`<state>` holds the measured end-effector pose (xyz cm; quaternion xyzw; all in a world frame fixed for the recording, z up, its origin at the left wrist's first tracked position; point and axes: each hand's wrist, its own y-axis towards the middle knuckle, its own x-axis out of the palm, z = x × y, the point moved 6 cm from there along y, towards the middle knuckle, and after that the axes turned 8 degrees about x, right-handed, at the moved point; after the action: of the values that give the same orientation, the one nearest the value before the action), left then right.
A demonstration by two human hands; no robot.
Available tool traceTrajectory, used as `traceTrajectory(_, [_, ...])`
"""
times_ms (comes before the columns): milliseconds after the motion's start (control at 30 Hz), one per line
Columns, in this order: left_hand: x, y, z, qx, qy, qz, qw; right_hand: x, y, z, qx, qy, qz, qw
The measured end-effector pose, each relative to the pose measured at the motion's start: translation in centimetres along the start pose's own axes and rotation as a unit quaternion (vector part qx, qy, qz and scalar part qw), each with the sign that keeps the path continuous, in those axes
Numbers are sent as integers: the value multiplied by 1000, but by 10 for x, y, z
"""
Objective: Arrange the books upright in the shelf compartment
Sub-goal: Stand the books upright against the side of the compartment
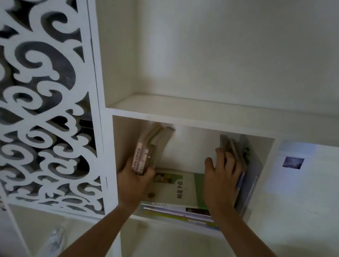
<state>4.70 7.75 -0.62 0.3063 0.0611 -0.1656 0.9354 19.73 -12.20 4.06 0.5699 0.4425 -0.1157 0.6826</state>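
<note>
Two hands work inside a white shelf compartment beside a white scroll-cut lattice panel. Left hand grips upright pale-spined books; right hand, fingers straight, presses leaning grey-covered books rightward. Flat green-and-cream books lie between.

We read one title only: 朝花夕拾, black characters on the pale cover of the flat book lying on the shelf compartment floor, running toward its front edge. Spine lettering on the upright books is too blurred for us to read.
</note>
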Motion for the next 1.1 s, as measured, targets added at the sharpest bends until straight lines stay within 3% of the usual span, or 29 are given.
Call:
traceTrajectory(100, [-9, -7, -9, -41, -54, 75, 995, 3, 1, -7, 2, 4, -21, 1000])
traceTrajectory(233, [-3, -10, -13, -20, -51, 71, 996, 3, -3, -14, -7, 12, -29, 999])
traceTrajectory(333, [0, -14, -7, 101, 70, 90, 988, 6, -4, -17, -12, 14, -34, 999])
traceTrajectory(400, [6, -17, -2, 191, 202, 110, 954, 7, -3, -19, -15, 23, -29, 999])
traceTrajectory(500, [14, -16, 11, 327, 285, 111, 894, 11, -3, -22, -28, 40, -13, 999])
traceTrajectory(567, [16, -11, 12, 375, 319, 87, 866, 14, -3, -23, -34, 51, -5, 998])
traceTrajectory(833, [17, 9, -8, 321, 350, 64, 877, 16, -4, -32, -57, 80, 33, 995])
traceTrajectory(933, [16, 5, -11, 357, 346, 56, 866, 18, -4, -34, -64, 83, 41, 994])
traceTrajectory(1000, [20, 2, -15, 376, 356, 9, 855, 19, -4, -34, -65, 85, 45, 993])
traceTrajectory(1100, [25, 3, -18, 337, 420, -15, 843, 20, -4, -31, -71, 84, 46, 993])
